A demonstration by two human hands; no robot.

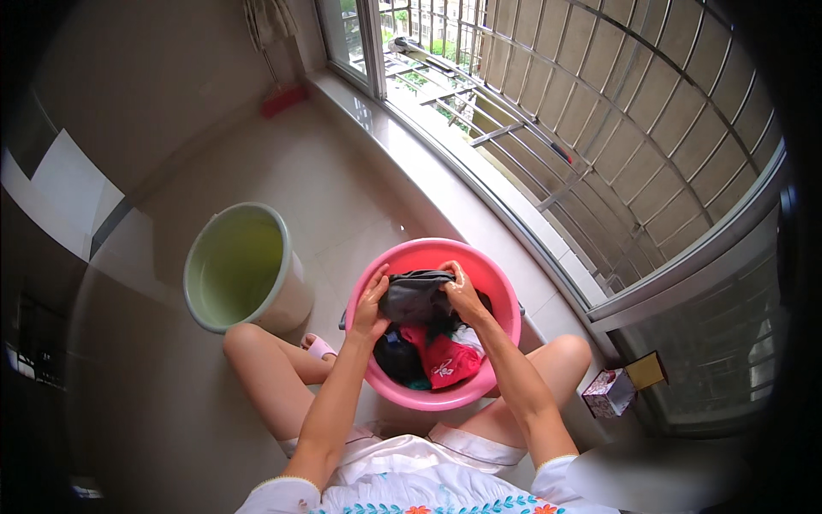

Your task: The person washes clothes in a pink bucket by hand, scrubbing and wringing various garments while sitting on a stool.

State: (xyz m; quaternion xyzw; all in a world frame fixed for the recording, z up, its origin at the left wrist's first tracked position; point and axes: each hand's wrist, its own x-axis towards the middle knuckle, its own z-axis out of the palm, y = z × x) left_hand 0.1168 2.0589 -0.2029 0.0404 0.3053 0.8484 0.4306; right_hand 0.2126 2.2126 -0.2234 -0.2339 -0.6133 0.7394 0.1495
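A dark grey piece of wet-looking fabric (416,297) is stretched between my two hands over a pink plastic bucket (437,399). My left hand (370,305) holds its left side, fingers raised along the edge. At the upper right corner, my right hand (461,289) pinches the cloth, and the skin there looks wet or soapy. Below in the bucket lie a red cloth (453,366) bearing white writing, a black garment (399,360) and a bit of white fabric (467,337). The lower part of the grey cloth merges with dark items beneath it.
A pale bucket (298,289) holding greenish-looking water stands left, beside my left knee. A raised tiled ledge (443,186) runs under the open window with metal bars (610,90). A patterned box (607,393) sits at right. A red broom (284,101) leans in the far corner.
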